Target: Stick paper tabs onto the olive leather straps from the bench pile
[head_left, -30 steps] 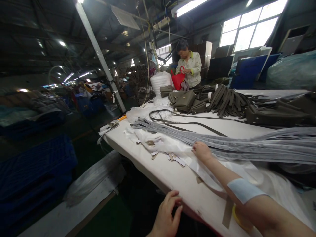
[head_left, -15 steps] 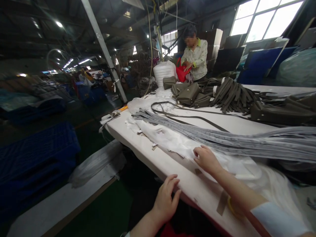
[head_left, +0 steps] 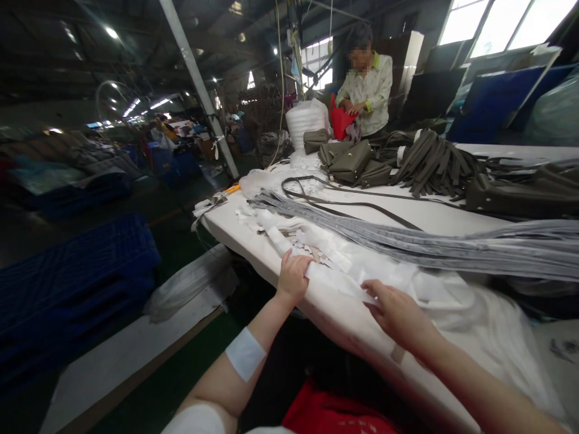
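A long white strip (head_left: 337,282) of thin, soft material stretches between my hands along the near edge of the table. My left hand (head_left: 294,277) is closed around it, and part of the strip runs on beyond that hand toward the far left. At the strip's right part, my right hand (head_left: 395,313) pinches with thumb and fingers. Behind my hands lies a loose pile of more white strips (head_left: 434,295). Small white and brown scraps (head_left: 312,250) are scattered just past my left hand. A bundle of long grey straps (head_left: 384,238) lies across the table beyond.
Dark olive bags (head_left: 350,163) and a fan of dark straps (head_left: 436,163) lie farther back on the white table (head_left: 244,241). A co-worker (head_left: 368,90) handles a red bag (head_left: 342,120) beside a white foam roll (head_left: 307,123). Blue pallets (head_left: 90,271) stand at left.
My left hand has moved up and forward from the table edge and closed on the white strip. My right hand has shifted slightly right and down; the strip now spans both hands.
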